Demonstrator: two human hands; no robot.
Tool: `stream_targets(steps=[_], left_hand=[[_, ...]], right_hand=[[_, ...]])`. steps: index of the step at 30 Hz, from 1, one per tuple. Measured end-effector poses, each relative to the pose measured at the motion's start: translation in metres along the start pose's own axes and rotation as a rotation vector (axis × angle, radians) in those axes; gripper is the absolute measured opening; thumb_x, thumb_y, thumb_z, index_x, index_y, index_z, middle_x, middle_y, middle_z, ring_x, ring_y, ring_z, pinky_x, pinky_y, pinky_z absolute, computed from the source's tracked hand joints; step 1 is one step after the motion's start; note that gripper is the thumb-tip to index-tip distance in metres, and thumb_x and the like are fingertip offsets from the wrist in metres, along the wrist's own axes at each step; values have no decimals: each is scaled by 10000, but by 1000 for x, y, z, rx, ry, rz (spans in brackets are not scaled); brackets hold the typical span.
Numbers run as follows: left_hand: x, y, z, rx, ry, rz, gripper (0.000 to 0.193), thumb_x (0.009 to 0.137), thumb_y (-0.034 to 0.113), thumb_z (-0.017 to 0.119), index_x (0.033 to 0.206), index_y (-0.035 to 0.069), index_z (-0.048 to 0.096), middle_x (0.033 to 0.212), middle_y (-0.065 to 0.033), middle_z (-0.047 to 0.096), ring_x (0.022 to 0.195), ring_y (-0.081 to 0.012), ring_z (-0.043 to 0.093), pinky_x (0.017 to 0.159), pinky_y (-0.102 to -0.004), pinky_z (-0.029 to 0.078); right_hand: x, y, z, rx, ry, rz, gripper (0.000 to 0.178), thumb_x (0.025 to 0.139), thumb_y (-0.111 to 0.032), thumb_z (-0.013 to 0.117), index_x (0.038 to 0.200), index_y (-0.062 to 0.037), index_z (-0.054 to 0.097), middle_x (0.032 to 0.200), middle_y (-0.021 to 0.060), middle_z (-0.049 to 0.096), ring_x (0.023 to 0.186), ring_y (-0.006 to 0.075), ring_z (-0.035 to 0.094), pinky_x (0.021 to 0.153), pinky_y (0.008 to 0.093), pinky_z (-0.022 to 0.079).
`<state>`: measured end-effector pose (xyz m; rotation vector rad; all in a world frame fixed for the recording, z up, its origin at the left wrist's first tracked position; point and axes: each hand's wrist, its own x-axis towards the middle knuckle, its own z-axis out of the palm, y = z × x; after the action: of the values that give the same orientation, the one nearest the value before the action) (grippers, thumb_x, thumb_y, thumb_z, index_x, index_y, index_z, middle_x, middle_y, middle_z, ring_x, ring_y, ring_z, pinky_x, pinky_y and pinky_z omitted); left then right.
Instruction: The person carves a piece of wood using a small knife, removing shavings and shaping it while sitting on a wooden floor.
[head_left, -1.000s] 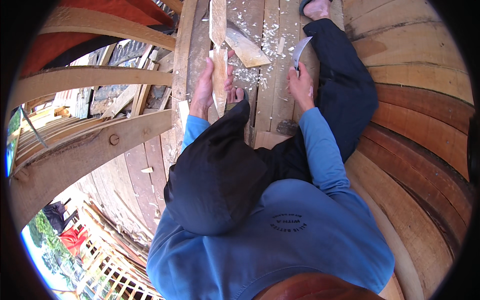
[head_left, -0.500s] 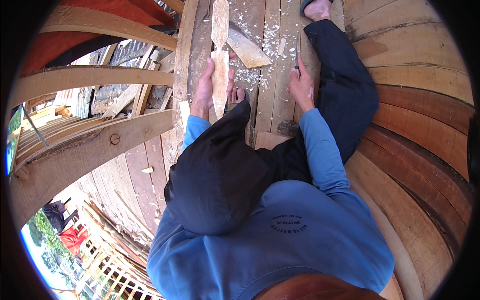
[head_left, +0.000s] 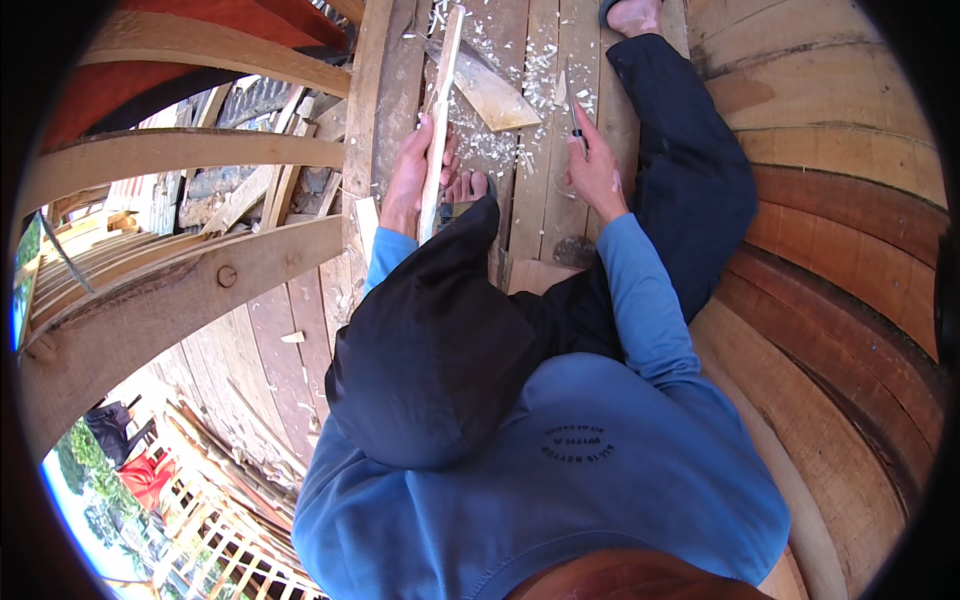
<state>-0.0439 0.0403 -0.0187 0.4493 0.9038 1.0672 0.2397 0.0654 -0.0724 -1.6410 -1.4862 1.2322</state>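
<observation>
Upper centre, fingers [head_left: 590, 131] clasped a wooden slat [head_left: 441, 110] in the left hand [head_left: 407, 175], a knife [head_left: 574, 108] in the right hand [head_left: 597, 172]. Slack grip risked dropping either.

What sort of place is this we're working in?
Probably a wooden boat being built, or a similar timber worksite: curved planks line the right side, thick timbers show at the left, and pale wood shavings litter the floorboards.
</observation>
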Motion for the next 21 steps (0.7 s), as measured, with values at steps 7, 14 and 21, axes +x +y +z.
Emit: stream_targets(steps=[7,14,21], left_hand=[[-6,1,-6,-109,-106,-55,500,1064,607,421,1048,112,483,615,38,377,401,-38,319,358,-196,260],[-6,-2,-4,-73,-130,-27,270,978,339,554,1074,102,468,703,22,407,418,-44,321,372,-203,285],[-2,-12,-4,-306,-227,-16,245,833,121,534,1049,40,451,777,-44,431,499,-78,386,393,-236,320]], right_hand=[[-9,-51,-8,93,-108,59,569,1012,-111,556,1557,-255,480,1261,170,686,999,197,608,852,328,494],[12,-82,-13,9,-67,-294,557,991,-105,563,1521,-270,521,1316,184,676,1032,270,588,880,346,497],[13,-113,-11,-324,-109,-514,615,939,-69,604,1499,-316,546,980,185,731,582,254,593,649,383,523]])
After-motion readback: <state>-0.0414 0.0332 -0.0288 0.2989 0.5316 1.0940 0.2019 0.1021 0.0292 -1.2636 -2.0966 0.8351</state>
